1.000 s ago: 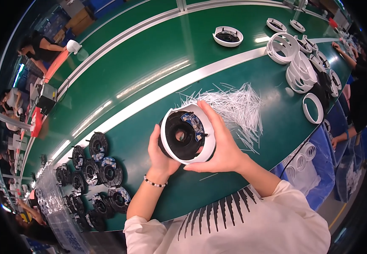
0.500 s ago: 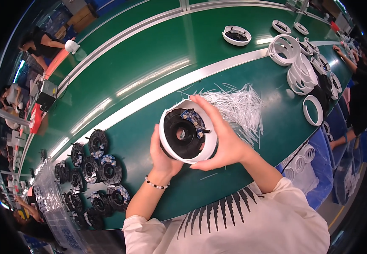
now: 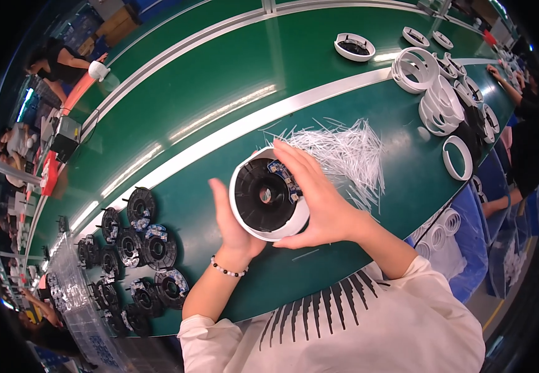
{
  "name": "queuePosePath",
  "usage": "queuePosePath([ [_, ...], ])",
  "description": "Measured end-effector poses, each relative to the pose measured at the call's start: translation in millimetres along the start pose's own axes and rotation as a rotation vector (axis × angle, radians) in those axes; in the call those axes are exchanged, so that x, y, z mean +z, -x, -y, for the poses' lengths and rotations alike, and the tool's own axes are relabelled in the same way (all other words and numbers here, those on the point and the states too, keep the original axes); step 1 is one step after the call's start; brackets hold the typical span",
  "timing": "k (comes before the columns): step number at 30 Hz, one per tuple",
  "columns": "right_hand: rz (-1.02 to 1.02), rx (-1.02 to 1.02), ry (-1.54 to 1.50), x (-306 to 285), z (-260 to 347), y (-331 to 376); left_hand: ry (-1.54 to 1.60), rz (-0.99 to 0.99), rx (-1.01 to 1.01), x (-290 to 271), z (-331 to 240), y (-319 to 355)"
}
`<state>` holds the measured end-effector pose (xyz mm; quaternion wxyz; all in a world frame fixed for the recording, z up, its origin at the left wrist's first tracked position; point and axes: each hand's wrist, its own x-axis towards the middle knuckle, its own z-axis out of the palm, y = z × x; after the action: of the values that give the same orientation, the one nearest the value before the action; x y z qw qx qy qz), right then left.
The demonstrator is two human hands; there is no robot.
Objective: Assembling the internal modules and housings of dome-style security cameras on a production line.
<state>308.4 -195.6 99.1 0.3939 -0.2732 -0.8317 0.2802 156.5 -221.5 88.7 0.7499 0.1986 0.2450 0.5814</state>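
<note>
A white plastic ring (image 3: 298, 219) with a black round disc (image 3: 252, 208) inside is held above the green table. A curved blue circuit board (image 3: 287, 181) lies on the disc, whose middle has a round hole. My right hand (image 3: 325, 208) is closed round the ring's right side, fingers at the top and thumb at the lower edge. My left hand (image 3: 237, 233) supports the ring from the left and behind. Its thumb stands off the rim, and its other fingers are mostly hidden behind the ring.
Several black discs with circuit boards (image 3: 159, 248) lie at left. Behind my hands is a heap of thin white strips (image 3: 350, 152). White rings (image 3: 440, 109) are stacked at right; one ring with a disc (image 3: 354, 47) sits on the far green surface. Other people work at both sides.
My left thumb has moved off the ring's rim, out to the left. The black disc now sits flatter and fills more of the ring. My right fingers have shifted slightly left over the top.
</note>
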Motion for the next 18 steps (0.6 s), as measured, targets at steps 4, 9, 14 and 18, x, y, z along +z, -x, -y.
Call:
queuePosePath([
  [4, 0.011, -0.010, 0.077, -2, 7, -5, 0.042, 0.062, -0.004, -6, -5, 3],
  [9, 0.059, -0.033, 0.143, -5, 5, -8, -0.047, 0.020, 0.000, -16, -2, 4],
  [14, -0.232, 0.063, 0.100, 27, 4, 5, -0.029, -0.002, 0.107, -9, 3, 4],
  [18, -0.282, 0.196, 0.154, 35, 6, 16, -0.048, -0.015, 0.070, -10, 9, -2],
])
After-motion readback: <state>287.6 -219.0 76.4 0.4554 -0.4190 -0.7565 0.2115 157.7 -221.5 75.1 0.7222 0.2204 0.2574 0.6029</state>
